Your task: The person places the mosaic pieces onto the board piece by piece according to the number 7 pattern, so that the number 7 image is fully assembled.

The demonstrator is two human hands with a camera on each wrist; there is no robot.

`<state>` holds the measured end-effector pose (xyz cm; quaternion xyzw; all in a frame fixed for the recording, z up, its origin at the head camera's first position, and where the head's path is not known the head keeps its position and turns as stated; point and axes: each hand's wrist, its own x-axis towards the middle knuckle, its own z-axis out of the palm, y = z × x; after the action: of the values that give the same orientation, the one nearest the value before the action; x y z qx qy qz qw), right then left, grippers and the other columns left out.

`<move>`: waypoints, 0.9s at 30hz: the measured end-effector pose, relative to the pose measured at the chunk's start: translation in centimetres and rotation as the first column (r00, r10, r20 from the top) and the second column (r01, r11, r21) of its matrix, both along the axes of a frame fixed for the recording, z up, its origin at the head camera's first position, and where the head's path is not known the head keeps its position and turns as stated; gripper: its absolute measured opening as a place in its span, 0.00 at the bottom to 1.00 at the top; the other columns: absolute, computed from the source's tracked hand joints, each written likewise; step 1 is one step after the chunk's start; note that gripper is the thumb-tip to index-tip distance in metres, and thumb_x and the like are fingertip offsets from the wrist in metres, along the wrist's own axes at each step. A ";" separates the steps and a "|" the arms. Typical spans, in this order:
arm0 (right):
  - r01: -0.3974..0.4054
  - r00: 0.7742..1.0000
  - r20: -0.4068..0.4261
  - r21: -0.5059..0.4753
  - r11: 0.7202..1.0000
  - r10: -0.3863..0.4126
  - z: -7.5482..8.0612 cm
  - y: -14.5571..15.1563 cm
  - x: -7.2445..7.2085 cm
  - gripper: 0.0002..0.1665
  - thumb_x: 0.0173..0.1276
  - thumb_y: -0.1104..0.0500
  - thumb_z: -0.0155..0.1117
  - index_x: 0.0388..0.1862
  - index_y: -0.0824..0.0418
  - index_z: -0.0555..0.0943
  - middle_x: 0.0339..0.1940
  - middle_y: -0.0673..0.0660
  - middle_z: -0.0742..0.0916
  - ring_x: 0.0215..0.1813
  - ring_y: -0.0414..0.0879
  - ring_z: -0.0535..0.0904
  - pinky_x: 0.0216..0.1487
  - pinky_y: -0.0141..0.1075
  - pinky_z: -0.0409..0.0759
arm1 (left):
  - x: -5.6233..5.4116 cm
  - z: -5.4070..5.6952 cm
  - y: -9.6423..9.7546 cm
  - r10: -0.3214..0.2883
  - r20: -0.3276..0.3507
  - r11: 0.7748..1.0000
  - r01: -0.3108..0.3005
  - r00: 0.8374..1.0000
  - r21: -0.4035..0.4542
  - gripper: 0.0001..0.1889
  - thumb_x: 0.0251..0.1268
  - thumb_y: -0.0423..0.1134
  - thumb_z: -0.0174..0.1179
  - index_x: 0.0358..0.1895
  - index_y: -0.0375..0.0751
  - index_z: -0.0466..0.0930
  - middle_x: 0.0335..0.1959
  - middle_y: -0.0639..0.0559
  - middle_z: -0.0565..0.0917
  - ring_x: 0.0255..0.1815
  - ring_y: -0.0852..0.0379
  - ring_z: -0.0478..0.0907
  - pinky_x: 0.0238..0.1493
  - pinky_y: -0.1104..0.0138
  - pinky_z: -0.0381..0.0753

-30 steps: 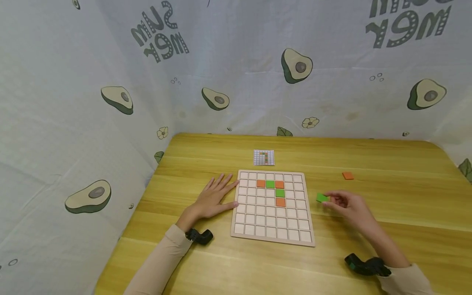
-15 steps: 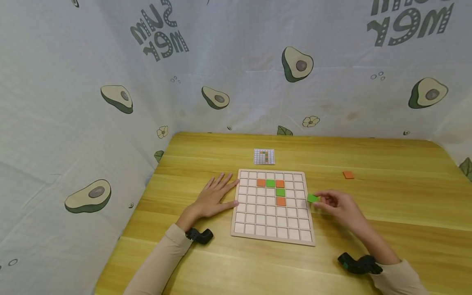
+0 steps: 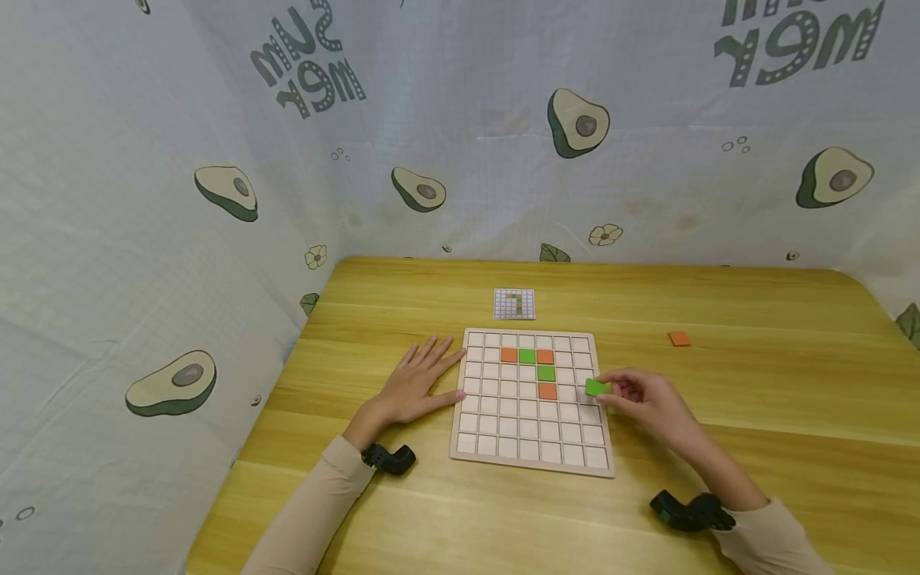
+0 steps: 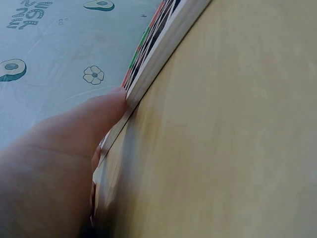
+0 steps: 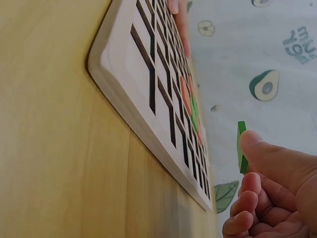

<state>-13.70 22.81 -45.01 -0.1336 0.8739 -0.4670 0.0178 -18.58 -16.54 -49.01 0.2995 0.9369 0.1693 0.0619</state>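
A square wooden grid board (image 3: pixel 496 461) lies on the table, with orange and green square tiles set in some of its cells. My right hand (image 3: pixel 643 402) pinches a green tile (image 3: pixel 594 387) between thumb and fingers. In the head view this tile overlaps the board's right edge; in the right wrist view the green tile (image 5: pixel 241 147) is raised above the board. My left hand (image 3: pixel 413 387) lies flat on the table with fingers spread, its thumb and index fingertips at the board's left edge. The left wrist view shows the thumb (image 4: pixel 106 111) against that edge.
A small printed card (image 3: pixel 513 304) with a coloured grid pattern lies behind the board. One loose orange tile (image 3: pixel 679 339) is on the table (image 3: pixel 776 359) to the back right. A curtain with avocado prints (image 3: pixel 489 208) hangs behind the table.
My right hand has moved left with the green tile, from beside the board to over its right edge. The left hand has stayed in place.
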 end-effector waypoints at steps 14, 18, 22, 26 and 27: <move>-0.098 0.995 -0.003 -0.084 0.992 0.098 -0.2 -2.0 -0.1 0.14 0.62 0.68 0.72 0.46 0.73 0.84 0.26 0.53 0.77 0.27 0.38 0.69 0.24 0.28 0.69 | -0.1 0.0 0.0 0.009 0.011 1.000 -0.009 1.000 -0.008 0.40 0.73 0.67 0.44 0.82 0.58 0.45 0.82 0.51 0.42 0.81 0.48 0.33 0.77 0.49 0.31; -0.102 0.994 0.017 -0.081 0.991 0.104 -0.5 -2.4 -0.1 0.14 0.62 0.68 0.72 0.46 0.72 0.84 0.26 0.53 0.77 0.27 0.38 0.69 0.24 0.28 0.69 | -0.1 -0.1 -0.1 0.009 0.012 1.000 -0.009 1.000 -0.013 0.40 0.73 0.67 0.44 0.82 0.58 0.45 0.82 0.51 0.42 0.81 0.48 0.33 0.77 0.49 0.31; -0.112 0.992 0.046 -0.078 0.991 0.115 -0.7 -2.9 -0.2 0.14 0.62 0.69 0.72 0.46 0.72 0.84 0.27 0.53 0.77 0.28 0.39 0.70 0.25 0.28 0.69 | -0.1 0.0 0.0 0.009 0.017 1.000 -0.009 1.000 -0.012 0.40 0.73 0.67 0.45 0.82 0.59 0.45 0.82 0.51 0.41 0.81 0.48 0.33 0.77 0.50 0.30; -0.130 0.989 0.056 -0.077 0.988 0.135 -0.9 -3.3 -0.2 0.14 0.62 0.68 0.72 0.46 0.71 0.84 0.27 0.53 0.77 0.28 0.39 0.70 0.26 0.28 0.70 | -0.1 0.1 0.0 0.010 0.023 1.000 -0.010 1.000 -0.006 0.40 0.73 0.66 0.45 0.82 0.59 0.45 0.82 0.51 0.41 0.81 0.48 0.33 0.77 0.51 0.30; -0.137 0.988 0.055 -0.078 0.988 0.141 -0.9 -3.4 -0.2 0.14 0.62 0.68 0.72 0.46 0.71 0.84 0.27 0.53 0.77 0.29 0.39 0.70 0.26 0.28 0.70 | -0.1 0.1 0.0 0.011 0.024 1.000 -0.011 1.000 -0.007 0.40 0.73 0.66 0.45 0.82 0.59 0.45 0.82 0.51 0.41 0.81 0.48 0.33 0.77 0.51 0.30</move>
<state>-13.88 19.42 -45.93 -0.1806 0.8437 -0.5004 0.0716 -18.68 -16.53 -48.89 0.2922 0.9383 0.1699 0.0733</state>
